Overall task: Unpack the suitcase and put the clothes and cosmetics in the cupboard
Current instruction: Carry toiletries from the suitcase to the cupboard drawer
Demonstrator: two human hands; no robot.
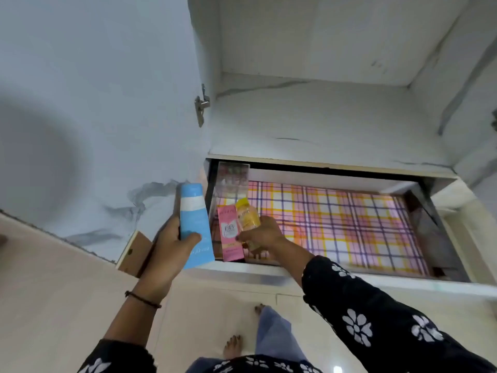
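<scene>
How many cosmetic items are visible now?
4: blue tube in the left hand, yellow bottle in the right hand, pink BB cream box and clear case at the left end of the drawer. Others may be hidden.

A pink, yellow and purple checked liner (336, 219) lies flat before me. Left of the liner juts a brown wooden edge (135, 254); up and left of it hangs a metal hinge (201, 103). Below the liner spreads pale floor (53, 292), where I see my bare feet (232, 345) and a light blue trouser leg (274, 335).
</scene>
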